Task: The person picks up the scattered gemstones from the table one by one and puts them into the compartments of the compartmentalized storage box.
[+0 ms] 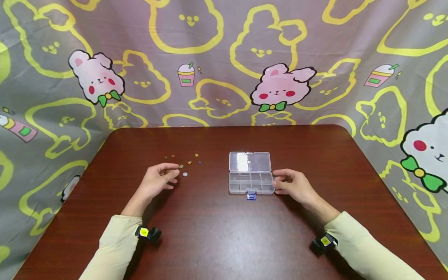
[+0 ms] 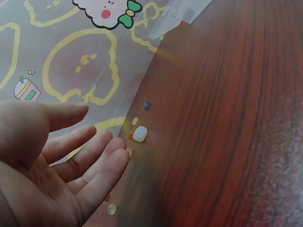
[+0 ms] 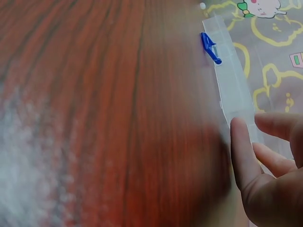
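Note:
In the head view a clear plastic compartment box [image 1: 245, 186] lies on the table with its lid [image 1: 259, 162] swung back. A blue latch [image 1: 251, 196] sticks out at its front. My right hand [image 1: 292, 186] touches the box's right end, thumb toward the front corner, fingers fairly straight. My left hand [image 1: 159, 182] hovers beside several small stones, fingers loosely spread and holding nothing. Nearest to it are a white stone [image 1: 185, 174] and a pale green stone [image 1: 181, 166]. An orange stone [image 1: 190, 163] and a blue stone [image 1: 200, 162] lie slightly farther off.
The dark wooden table [image 1: 224, 233] has rounded back corners. A patterned cloth [image 1: 217, 46] hangs behind it and at both sides. More small stones, including a yellow one [image 1: 196, 155] and a reddish one [image 1: 173, 156], lie farther back on the left.

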`<state>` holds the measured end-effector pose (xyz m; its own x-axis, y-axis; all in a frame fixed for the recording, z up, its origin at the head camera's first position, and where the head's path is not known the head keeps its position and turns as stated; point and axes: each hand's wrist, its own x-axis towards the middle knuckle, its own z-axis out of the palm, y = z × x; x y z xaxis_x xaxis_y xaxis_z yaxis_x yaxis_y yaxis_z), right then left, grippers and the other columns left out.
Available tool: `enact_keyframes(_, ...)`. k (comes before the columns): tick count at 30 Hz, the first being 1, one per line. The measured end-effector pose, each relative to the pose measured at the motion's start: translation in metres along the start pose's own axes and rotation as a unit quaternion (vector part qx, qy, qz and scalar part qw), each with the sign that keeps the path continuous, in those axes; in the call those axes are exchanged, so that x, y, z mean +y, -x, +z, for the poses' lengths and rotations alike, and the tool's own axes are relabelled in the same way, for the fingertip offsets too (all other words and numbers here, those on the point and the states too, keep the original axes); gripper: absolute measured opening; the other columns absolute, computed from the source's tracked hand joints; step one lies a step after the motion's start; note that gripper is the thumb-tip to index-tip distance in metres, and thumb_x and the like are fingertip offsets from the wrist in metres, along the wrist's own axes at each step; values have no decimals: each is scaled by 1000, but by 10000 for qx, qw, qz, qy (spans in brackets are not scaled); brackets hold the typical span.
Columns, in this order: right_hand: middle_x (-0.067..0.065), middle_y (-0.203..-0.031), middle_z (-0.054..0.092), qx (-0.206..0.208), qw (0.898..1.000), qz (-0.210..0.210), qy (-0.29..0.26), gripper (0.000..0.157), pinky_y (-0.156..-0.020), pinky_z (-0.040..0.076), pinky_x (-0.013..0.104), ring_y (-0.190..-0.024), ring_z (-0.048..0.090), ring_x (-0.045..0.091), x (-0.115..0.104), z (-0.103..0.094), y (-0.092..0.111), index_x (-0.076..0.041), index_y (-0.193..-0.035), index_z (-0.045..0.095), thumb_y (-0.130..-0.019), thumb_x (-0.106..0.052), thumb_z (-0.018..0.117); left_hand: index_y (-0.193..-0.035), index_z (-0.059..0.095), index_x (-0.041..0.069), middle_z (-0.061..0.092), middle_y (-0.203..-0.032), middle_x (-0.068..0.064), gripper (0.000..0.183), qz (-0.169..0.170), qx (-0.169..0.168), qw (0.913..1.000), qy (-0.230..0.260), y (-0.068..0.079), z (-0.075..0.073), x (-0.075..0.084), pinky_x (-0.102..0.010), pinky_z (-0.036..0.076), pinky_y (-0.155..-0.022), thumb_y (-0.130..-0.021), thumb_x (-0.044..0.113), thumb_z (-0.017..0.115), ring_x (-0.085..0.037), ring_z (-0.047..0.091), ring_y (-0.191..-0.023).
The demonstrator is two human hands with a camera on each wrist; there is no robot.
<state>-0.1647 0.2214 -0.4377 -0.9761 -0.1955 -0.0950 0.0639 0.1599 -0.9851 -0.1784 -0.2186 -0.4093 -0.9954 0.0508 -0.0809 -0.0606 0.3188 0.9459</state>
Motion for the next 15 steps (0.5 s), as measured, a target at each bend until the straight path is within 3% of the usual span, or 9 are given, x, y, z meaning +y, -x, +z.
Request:
enact_keyframes(9, 27, -106, 65, -84, 9999, 68, 20, 36, -74, 60, 36, -82, 69, 18, -2, -1, -1, 19, -125, 55, -92, 8, 66, -128, 60, -10, 69, -111, -26, 38, 0, -4, 9999, -110, -3, -1, -4, -35, 60, -66, -96, 9, 68, -28, 71, -83)
enact_keyframes(15, 22, -102, 65, -92, 9998, 170, -65, 37, -74, 60, 35, -81, 68, 18, -1, 0, -2, 18, -126, 54, -93, 9, 65, -128, 62, -6, 70, -109, -21, 37, -50, -138, 9991, -396, -6, 0, -6, -35, 60, -67, -96, 11, 69, -28, 70, -84)
